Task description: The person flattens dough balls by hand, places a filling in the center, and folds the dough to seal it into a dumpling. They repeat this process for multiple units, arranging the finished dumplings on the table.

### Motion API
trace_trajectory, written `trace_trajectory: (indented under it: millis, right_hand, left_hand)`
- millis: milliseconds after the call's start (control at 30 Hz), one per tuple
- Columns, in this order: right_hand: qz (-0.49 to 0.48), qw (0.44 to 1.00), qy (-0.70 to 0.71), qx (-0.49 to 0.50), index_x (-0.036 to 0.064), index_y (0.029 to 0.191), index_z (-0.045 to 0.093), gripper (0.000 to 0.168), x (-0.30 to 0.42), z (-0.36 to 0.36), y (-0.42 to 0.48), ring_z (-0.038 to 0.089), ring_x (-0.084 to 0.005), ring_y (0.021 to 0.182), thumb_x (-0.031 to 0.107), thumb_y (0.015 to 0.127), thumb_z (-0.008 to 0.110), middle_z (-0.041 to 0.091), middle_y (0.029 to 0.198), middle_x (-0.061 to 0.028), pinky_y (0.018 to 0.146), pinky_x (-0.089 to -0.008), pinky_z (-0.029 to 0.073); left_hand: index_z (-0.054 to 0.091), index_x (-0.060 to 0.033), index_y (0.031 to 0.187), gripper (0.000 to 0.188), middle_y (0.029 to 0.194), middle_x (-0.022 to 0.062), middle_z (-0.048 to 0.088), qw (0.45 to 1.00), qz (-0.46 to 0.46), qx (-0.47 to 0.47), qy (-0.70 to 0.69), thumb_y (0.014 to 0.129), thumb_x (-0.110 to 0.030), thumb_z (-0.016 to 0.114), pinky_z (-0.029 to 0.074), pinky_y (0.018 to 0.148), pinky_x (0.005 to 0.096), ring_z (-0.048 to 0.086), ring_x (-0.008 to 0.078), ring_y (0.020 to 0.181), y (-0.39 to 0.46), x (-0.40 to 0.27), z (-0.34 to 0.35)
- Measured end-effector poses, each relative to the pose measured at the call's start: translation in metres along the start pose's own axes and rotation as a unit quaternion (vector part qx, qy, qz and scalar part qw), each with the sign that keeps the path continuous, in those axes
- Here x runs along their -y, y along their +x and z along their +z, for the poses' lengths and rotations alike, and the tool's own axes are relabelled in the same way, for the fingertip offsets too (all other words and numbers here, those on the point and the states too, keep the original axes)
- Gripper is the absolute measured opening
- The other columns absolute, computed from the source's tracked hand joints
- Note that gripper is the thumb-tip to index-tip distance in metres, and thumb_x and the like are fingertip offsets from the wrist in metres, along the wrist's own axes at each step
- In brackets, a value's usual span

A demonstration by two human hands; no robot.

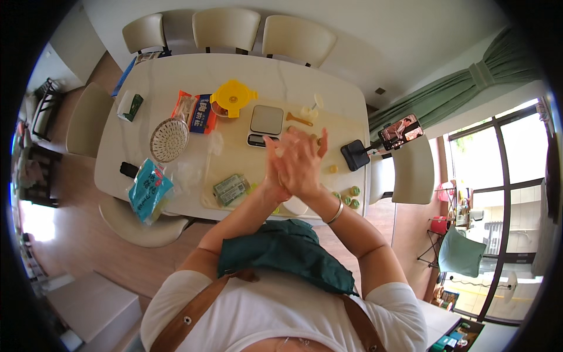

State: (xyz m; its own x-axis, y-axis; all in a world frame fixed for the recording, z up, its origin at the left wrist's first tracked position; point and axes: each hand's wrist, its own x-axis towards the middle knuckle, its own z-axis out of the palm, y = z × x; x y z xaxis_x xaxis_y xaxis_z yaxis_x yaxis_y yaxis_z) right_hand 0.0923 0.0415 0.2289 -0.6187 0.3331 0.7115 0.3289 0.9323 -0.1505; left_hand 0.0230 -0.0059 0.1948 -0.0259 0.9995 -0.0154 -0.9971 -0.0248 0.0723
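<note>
My left hand (276,178) and my right hand (300,169) are pressed palm to palm above the silicone mat (228,160), with fingers spread; whether anything lies between the palms is hidden. Just beyond them sits a digital kitchen scale (266,119), its plate bare. A wooden spatula (299,119) and a pale plunger-like mould (310,112) lie beyond the fingers. Several small green pieces (354,191) stand near my right forearm, and a small yellowish ball (334,169) rests higher up. A green-labelled package (231,190) lies left of my wrists.
A yellow-lidded bowl (234,99), food packets (202,114), a woven basket (169,140) and a blue bag (150,190) stand or lie on the left. At the table's right edge a black stand (355,155) holds a phone (401,132). Chairs surround the table.
</note>
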Motion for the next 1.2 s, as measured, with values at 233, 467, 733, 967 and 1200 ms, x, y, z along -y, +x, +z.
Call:
trace_trajectory:
  millis: [233,467,733,967,1200]
  right_hand:
    - [0.608,0.509,0.61,0.013,0.005,0.119,0.052,0.057,-0.008,-0.008,0.01,0.057,-0.0235,0.108,0.057,0.097,0.04,0.063,0.112,-0.012,0.094,-0.0347,0.042]
    - [0.519,0.55,0.64,0.133,-0.001,0.105,0.059,0.074,0.01,-0.006,0.009,0.057,-0.0164,0.09,0.066,0.094,0.03,0.063,0.098,-0.0087,0.084,-0.0289,0.045]
    - [0.608,0.526,0.594,0.033,0.001,0.108,0.06,0.077,0.023,-0.027,0.01,0.055,-0.014,0.093,0.072,0.089,0.037,0.061,0.101,-0.0052,0.087,-0.0266,0.043]
    - [0.59,0.314,0.743,0.031,0.005,0.123,0.053,0.071,0.0,-0.021,0.003,0.053,-0.0172,0.106,0.067,0.092,0.037,0.06,0.111,-0.005,0.093,-0.0313,0.041]
    - [0.372,0.873,0.315,-0.02,0.004,0.132,0.043,0.059,-0.022,-0.01,0.005,0.047,-0.0297,0.114,0.051,0.097,0.037,0.05,0.125,-0.0143,0.097,-0.0418,0.035]
  left_hand:
    - [0.001,-0.0166,0.153,0.111,0.159,0.0123,0.001,0.846,0.405,0.044,0.344,0.073,-0.089,0.028,0.015,0.115,0.0379,0.004,0.023,0.146,0.006,0.004,0.024]
    - [-0.008,-0.0197,0.153,0.137,0.158,0.0183,-0.011,0.691,0.515,0.225,0.454,0.051,-0.099,0.04,0.029,0.099,0.0388,0.01,0.0316,0.144,0.015,0.009,-0.021]
    - [-0.009,-0.0191,0.152,0.142,0.156,0.0203,-0.014,0.732,0.443,0.234,0.461,0.048,-0.098,0.046,0.014,0.113,0.047,-0.003,0.035,0.146,0.001,0.025,-0.031]
    - [0.001,-0.0165,0.153,0.122,0.158,0.0187,-0.002,0.901,0.336,0.102,0.253,0.066,-0.09,0.043,0.011,0.116,0.0461,-0.001,0.0302,0.147,0.0,0.022,0.027]
    - [0.016,-0.0147,0.152,0.098,0.156,0.0094,0.022,0.992,0.058,0.083,-0.082,0.081,-0.081,0.034,0.028,0.112,0.0429,0.025,0.0242,0.142,-0.013,-0.002,0.011]
